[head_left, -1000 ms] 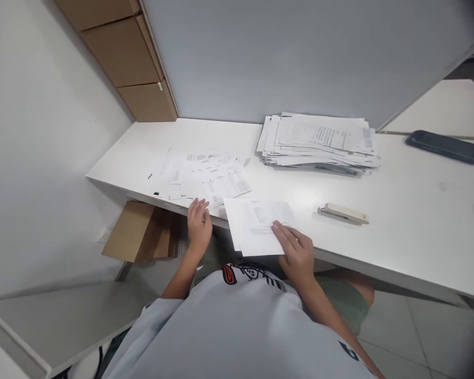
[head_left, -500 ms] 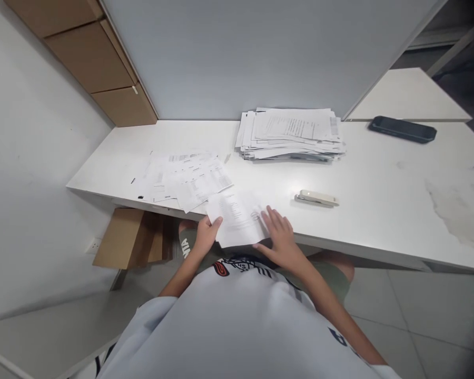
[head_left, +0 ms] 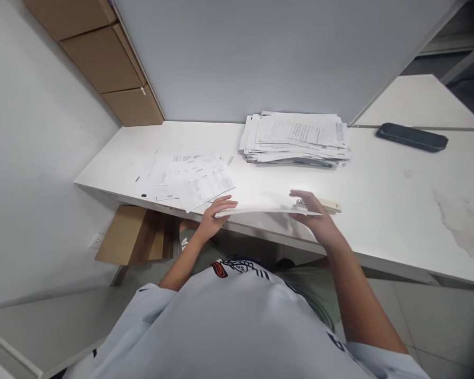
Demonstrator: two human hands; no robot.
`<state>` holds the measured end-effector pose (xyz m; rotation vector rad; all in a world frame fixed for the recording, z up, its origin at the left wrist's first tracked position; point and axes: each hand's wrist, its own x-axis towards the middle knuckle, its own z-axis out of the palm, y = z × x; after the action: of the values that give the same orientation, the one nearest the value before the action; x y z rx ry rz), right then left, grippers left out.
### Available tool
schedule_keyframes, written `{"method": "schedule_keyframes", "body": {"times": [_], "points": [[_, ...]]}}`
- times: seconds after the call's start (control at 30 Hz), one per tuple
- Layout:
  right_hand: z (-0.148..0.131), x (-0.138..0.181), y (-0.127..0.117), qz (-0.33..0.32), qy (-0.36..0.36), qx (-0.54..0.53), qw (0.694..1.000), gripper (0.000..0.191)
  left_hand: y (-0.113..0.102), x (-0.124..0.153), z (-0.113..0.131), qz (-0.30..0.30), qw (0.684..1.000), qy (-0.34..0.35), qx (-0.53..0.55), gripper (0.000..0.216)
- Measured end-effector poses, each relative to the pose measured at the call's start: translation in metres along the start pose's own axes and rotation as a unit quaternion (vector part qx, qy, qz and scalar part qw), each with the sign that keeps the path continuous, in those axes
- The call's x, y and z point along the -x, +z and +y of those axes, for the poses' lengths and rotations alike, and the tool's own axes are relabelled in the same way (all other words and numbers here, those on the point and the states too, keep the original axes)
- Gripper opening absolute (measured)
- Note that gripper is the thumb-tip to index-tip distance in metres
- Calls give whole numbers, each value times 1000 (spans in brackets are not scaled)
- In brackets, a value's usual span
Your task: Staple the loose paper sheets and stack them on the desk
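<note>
I had the sheet of paper (head_left: 266, 211) lifted nearly flat just above the near edge of the white desk (head_left: 379, 179), its long axis running left to right between my hands: the left hand (head_left: 215, 216) pinched its left end, and the right hand (head_left: 316, 216) gripped its right end, fingers curled over the top. The stapler (head_left: 332, 206) lay just beyond my right hand, nearer to it than to the left. Loose printed pages (head_left: 189, 179) lay spread by my left, a tall paper stack (head_left: 296, 138) farther back against the grey partition (head_left: 260, 52), and a phone (head_left: 411, 137) well off right.
</note>
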<state>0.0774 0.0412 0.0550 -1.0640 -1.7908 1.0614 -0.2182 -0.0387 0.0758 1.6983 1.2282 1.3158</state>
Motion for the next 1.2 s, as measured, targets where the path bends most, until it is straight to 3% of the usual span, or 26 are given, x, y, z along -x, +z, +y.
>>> {"method": "schedule_keyframes", "body": {"times": [0.07, 0.17, 0.3, 0.4, 0.57, 0.73, 0.9, 1.1, 1.2], "points": [[0, 6, 6, 11, -19, -27, 999, 28, 0, 6, -9, 7, 1000, -11, 2, 37], [-4, 11, 15, 8, -31, -48, 998, 22, -1, 10, -16, -2, 999, -51, 4, 36], [-1, 17, 27, 89, 59, -72, 992, 24, 1, 12, -22, 7, 990, -141, 11, 31], [6, 21, 33, 112, 122, -91, 982, 28, 1, 15, -27, 13, 983, -180, -16, 28], [12, 17, 24, 103, 87, -46, 990, 26, -7, 11, -26, 19, 986, -157, -53, 25], [15, 13, 8, 90, 68, -4, 994, 27, -9, -1, -10, -100, 985, -96, -103, 26], [29, 14, 9, 94, 52, 51, 993, 30, -2, -4, -4, -97, 978, -132, -131, 32], [26, 22, 9, 73, 10, 52, 996, 26, -9, -8, 2, -123, 990, -54, -38, 31], [20, 30, 9, 50, 35, 26, 998, 29, -10, -8, 0, -125, 989, -81, -23, 29]]}}
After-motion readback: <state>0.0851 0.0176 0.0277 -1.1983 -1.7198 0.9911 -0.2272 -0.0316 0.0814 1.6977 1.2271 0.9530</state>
